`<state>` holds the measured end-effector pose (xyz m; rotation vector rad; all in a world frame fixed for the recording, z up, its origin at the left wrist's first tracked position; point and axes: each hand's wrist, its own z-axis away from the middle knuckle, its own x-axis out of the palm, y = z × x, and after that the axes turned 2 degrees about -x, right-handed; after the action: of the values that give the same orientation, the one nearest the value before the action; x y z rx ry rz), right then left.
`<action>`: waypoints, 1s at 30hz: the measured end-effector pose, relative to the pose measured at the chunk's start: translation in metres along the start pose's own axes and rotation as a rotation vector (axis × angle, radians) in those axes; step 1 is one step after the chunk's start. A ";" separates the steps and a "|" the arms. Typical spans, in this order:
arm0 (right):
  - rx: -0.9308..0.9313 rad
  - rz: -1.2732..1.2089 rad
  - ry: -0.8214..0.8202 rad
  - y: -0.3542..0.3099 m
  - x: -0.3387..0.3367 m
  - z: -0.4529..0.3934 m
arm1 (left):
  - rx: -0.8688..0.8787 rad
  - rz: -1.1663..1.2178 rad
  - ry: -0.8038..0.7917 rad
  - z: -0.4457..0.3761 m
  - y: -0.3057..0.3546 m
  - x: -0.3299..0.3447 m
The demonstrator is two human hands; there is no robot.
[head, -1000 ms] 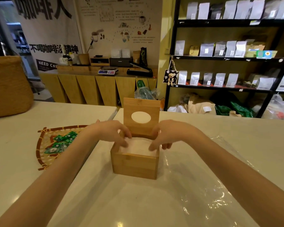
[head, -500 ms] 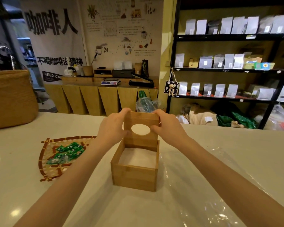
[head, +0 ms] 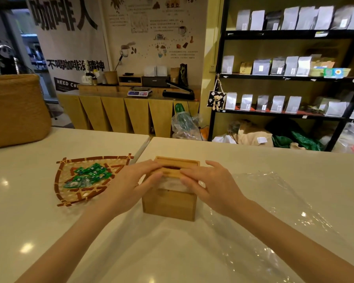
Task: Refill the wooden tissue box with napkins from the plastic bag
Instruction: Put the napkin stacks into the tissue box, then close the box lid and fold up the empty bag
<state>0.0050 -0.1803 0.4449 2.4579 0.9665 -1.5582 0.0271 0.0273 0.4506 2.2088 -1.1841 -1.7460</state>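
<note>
The wooden tissue box (head: 169,205) stands on the white counter in front of me. Its lid (head: 177,165), with an oval hole, lies nearly flat over the top, its near edge slightly raised. White napkins (head: 173,184) show in the gap under that edge. My left hand (head: 131,181) grips the lid's left side and my right hand (head: 211,183) grips its right side, fingers over the near edge. The clear plastic bag (head: 274,213) lies flat and crumpled on the counter to the right of the box.
A woven tray (head: 70,193) with several green packets (head: 90,175) sits left of the box. A large woven basket (head: 14,111) stands at the far left. A seam between two counter tops (head: 143,148) runs behind the box. Shelves with pouches rise at the back right.
The lid stood upright at the box's back edge; both hands took hold of it and swung it down over the napkins. It now lies almost flat on the box.
</note>
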 end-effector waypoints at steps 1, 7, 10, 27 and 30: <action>0.020 0.002 -0.042 -0.001 0.004 0.004 | -0.012 -0.017 -0.015 0.004 -0.004 0.004; 0.127 0.009 -0.148 -0.006 0.014 0.015 | -0.059 -0.035 0.034 0.015 -0.006 0.021; 0.104 0.057 -0.205 -0.009 0.014 0.018 | -0.089 -0.119 0.071 0.018 -0.003 0.030; 0.964 0.308 -0.210 0.118 -0.066 0.148 | 0.004 -0.514 -0.260 0.022 0.108 0.133; 1.075 0.372 -0.255 0.128 -0.064 0.169 | -0.023 -0.535 -0.247 0.018 0.103 0.148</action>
<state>-0.0772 -0.3770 0.3841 2.5645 -0.5265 -2.5331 -0.0342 -0.1274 0.3793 2.5152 -0.6211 -2.2602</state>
